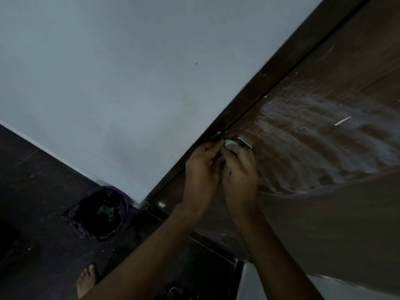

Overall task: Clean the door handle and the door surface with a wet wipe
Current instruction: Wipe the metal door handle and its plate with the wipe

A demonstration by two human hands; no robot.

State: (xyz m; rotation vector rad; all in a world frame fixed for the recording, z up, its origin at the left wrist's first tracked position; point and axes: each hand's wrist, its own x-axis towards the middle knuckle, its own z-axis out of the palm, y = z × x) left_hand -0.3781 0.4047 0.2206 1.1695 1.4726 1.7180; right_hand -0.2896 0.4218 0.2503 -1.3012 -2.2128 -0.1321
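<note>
The brown wooden door fills the right side, with pale wet streaks across its middle. A small metal door handle plate sits near the door's edge. My left hand and my right hand are pressed close together just below it, fingers curled. A crumpled pale wet wipe shows between the fingertips, touching the handle. It appears pinched by my right hand; my left hand's fingers also meet it. The rest of the handle is hidden by my hands.
A dark door frame runs beside a grey-white wall. On the dark floor stands a bin lined with a black bag. A bare foot shows at the bottom.
</note>
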